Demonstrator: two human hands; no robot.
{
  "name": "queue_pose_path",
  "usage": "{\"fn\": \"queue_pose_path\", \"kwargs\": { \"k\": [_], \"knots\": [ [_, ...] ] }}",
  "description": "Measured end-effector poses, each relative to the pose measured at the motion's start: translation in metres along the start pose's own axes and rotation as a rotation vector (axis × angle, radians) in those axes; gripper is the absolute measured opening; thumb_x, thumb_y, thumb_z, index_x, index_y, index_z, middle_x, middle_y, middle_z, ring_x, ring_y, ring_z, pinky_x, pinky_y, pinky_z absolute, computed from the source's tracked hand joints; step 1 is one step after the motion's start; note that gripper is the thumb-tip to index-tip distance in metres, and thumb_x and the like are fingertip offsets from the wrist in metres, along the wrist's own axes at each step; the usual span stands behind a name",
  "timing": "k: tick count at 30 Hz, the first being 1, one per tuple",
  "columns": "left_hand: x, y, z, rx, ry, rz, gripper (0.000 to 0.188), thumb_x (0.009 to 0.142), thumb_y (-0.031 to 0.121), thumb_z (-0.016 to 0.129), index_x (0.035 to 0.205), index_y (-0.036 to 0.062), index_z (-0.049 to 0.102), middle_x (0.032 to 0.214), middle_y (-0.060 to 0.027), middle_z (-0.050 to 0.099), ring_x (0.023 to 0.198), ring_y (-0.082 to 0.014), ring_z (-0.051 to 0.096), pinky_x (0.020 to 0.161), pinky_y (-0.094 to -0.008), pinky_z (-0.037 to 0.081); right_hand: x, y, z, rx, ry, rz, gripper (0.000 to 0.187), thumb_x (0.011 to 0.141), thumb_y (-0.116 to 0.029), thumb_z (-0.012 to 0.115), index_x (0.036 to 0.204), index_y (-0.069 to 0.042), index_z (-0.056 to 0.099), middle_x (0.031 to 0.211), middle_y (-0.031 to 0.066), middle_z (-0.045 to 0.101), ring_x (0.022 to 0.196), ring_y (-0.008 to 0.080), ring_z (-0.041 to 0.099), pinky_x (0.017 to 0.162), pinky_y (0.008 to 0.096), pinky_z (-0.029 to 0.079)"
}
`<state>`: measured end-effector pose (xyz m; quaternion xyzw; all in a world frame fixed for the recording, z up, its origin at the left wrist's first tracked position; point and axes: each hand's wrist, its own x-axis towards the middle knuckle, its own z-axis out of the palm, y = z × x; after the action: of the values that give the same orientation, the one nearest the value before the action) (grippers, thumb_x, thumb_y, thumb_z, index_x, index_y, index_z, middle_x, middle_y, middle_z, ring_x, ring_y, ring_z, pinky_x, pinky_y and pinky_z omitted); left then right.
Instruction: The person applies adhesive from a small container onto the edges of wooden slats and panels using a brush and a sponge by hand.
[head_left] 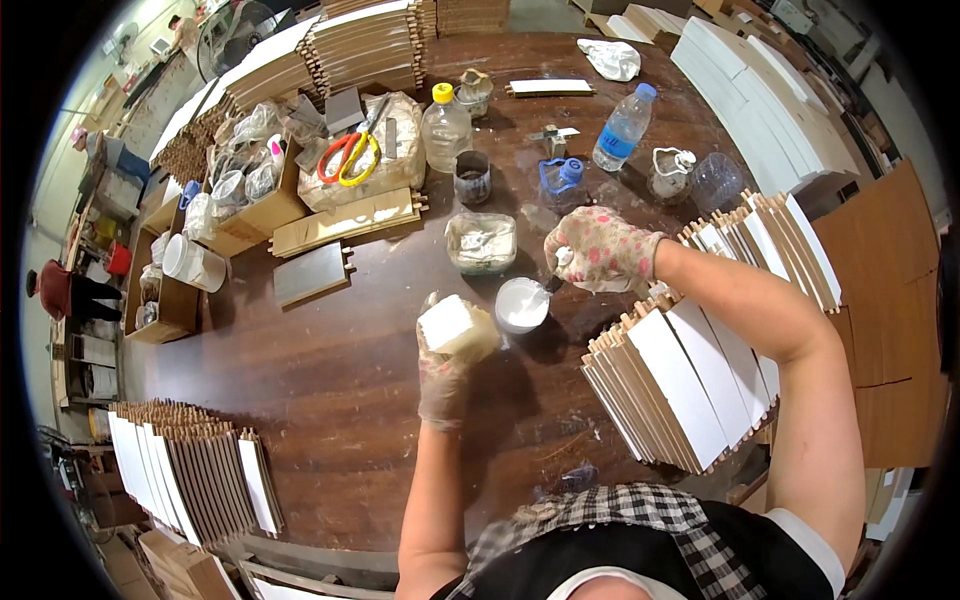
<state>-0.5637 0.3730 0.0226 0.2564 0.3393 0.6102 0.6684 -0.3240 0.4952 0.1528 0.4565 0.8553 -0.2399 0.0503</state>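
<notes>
My left hand (pixel 445 375), in a pale work glove, is closed around a white block-shaped piece (pixel 452 324) held over the middle of the table. Motion blur softens its edges, and I cannot tell its kind. Just right of it stands a small tub of white paste (pixel 522 304). Beyond that tub, my right hand (pixel 605 250), in a glove with pink spots, has its fingers curled together. A bit of white shows at the fingertips, too small to name. A square plastic container (pixel 481 243) with a whitish cloth-like lump inside sits between the hands, farther off.
White panels with dowel ends lie stacked on the right (pixel 690 375) and near left (pixel 190 470). Bottles, including a water bottle (pixel 622 130), and a dark cup (pixel 472 178) stand at the back. Scissors (pixel 350 158) rest on a wrapped bundle beside an open carton (pixel 250 215).
</notes>
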Motion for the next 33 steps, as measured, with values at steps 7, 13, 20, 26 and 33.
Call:
{"fn": "queue_pose_path", "kwargs": {
  "k": [7,13,20,26,33],
  "knots": [
    [0.011,-0.01,-0.007,0.966,0.166,0.487,0.053,0.072,0.01,0.078,0.116,0.0004,0.05,0.104,-0.0065,0.056,0.098,-0.0172,0.055,0.086,-0.0293,0.046,-0.002,0.005,-0.008,0.046,-0.048,0.08,0.018,0.067,-0.016,0.065,0.084,-0.009,0.07,0.08,0.0119,0.068,0.078,0.0274,0.066,0.073,0.0355,0.051],
    [0.014,-0.008,0.001,1.141,0.173,0.494,0.044,0.07,0.003,0.072,0.11,-0.0005,0.054,0.101,-0.0089,0.056,0.099,-0.0198,0.055,0.085,-0.031,0.046,-0.007,0.035,-0.007,0.565,-0.028,0.073,0.02,0.071,-0.015,0.072,0.085,-0.002,0.069,0.08,0.0049,0.068,0.076,0.0122,0.063,0.072,0.0275,0.05],
    [0.017,0.006,0.018,1.296,0.131,0.584,0.044,0.065,-0.003,0.061,0.109,-0.0005,0.055,0.1,-0.01,0.057,0.093,-0.0221,0.057,0.085,-0.0314,0.045,-0.02,0.039,-0.021,0.76,0.014,0.108,0.019,0.07,-0.012,0.074,0.084,0.0,0.069,0.08,0.0051,0.068,0.077,0.011,0.062,0.072,0.0256,0.049],
    [0.022,-0.001,0.012,0.866,0.038,0.432,0.043,0.073,-0.001,0.066,0.114,-0.0011,0.052,0.107,-0.0082,0.059,0.097,-0.0158,0.057,0.085,-0.0282,0.047,-0.021,0.024,-0.032,0.989,0.018,-0.048,0.018,0.074,-0.012,0.075,0.088,-0.002,0.07,0.086,0.0053,0.068,0.079,0.0123,0.063,0.075,0.027,0.05],
    [0.0,0.026,0.063,0.407,0.006,0.234,0.048,0.078,0.004,0.073,0.12,-0.0013,0.05,0.111,-0.0081,0.06,0.1,-0.0141,0.058,0.085,-0.0276,0.05,-0.035,0.006,-0.028,0.966,0.035,0.069,0.022,0.074,-0.014,0.074,0.09,-0.001,0.07,0.087,0.0065,0.068,0.079,0.0136,0.063,0.075,0.0282,0.05]
  ]
}}
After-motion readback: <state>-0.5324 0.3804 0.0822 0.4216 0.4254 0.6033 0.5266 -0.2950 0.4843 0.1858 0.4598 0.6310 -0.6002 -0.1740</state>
